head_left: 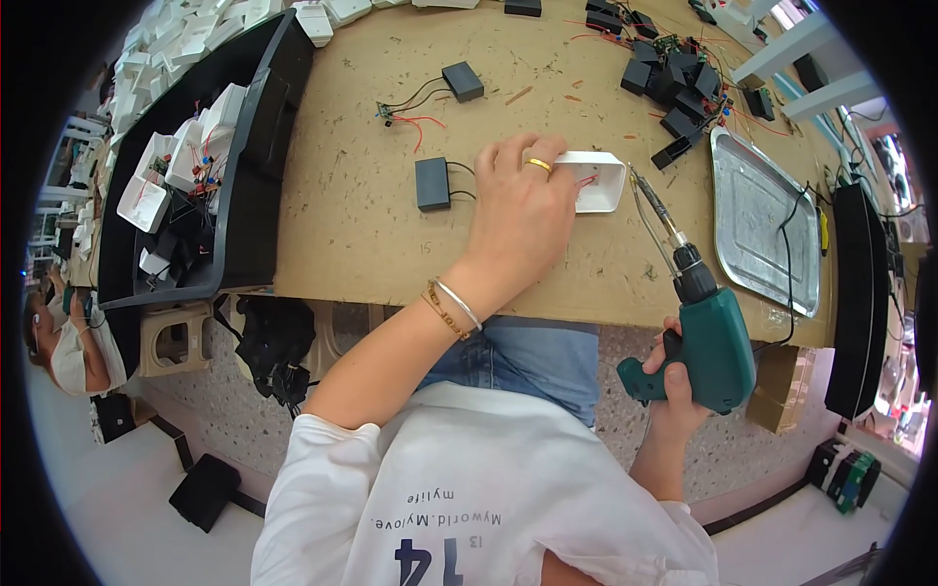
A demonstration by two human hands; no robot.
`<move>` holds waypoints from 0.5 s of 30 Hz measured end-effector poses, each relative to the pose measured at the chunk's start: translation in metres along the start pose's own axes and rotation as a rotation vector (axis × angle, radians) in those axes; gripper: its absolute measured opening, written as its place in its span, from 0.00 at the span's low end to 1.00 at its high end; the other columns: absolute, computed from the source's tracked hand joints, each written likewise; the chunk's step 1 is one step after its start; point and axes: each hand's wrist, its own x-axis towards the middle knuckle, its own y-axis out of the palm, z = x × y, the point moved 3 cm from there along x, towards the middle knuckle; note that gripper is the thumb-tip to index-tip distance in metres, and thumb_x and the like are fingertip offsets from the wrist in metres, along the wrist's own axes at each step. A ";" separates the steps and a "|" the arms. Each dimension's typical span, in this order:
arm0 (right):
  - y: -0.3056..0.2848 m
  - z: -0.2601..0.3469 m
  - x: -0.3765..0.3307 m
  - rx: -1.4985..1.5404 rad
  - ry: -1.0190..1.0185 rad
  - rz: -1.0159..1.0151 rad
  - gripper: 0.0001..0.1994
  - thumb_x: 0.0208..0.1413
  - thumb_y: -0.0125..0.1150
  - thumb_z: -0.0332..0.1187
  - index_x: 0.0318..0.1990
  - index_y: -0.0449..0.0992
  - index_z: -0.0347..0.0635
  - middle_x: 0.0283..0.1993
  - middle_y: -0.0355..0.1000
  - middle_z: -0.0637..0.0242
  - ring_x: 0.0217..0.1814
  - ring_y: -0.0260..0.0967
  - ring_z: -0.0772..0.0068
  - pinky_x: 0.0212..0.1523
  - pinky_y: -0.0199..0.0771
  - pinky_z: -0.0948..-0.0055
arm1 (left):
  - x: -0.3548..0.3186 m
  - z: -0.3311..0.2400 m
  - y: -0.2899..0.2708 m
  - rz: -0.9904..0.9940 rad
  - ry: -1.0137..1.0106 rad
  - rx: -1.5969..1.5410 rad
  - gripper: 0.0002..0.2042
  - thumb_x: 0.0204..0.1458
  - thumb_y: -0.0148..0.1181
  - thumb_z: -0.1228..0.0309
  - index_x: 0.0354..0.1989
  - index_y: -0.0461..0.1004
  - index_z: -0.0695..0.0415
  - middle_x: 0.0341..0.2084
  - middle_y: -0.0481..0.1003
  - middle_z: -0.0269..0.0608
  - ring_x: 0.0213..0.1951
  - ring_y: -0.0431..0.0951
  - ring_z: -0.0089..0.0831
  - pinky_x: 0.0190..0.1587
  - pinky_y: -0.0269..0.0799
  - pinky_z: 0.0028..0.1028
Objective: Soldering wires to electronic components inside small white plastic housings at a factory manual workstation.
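Note:
My left hand (pixel 523 205) is closed on a small white plastic housing (pixel 608 166) near the middle of the table. Red wire shows inside the housing, and my fingers hide its left part. Two dark leads run from under this hand to a dark grey rectangular block (pixel 432 185) on the table. In my right hand (pixel 676 381) is a green soldering gun (pixel 718 342), gripped by its handle at the table's front edge. Its metal tip and thin feed tube point up beside the housing's right end, apparently just short of it.
Another grey block (pixel 463 81) with a wired circuit board lies farther back. Black cases and wires (pixel 674 83) are heaped at the back right. A metal tray (pixel 767 225) lies on the right. At left stands a black bin (pixel 259 166) of white housings; more white housings (pixel 186 39) are piled behind it.

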 end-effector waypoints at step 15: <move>-0.003 -0.006 -0.004 -0.213 0.082 -0.050 0.11 0.49 0.64 0.29 0.38 0.73 0.34 0.28 0.72 0.66 0.28 0.68 0.77 0.31 0.69 0.76 | 0.008 0.001 0.006 0.051 0.126 0.007 0.06 0.46 0.54 0.73 0.31 0.75 0.57 0.44 0.70 0.41 0.49 0.66 0.36 0.52 0.57 0.40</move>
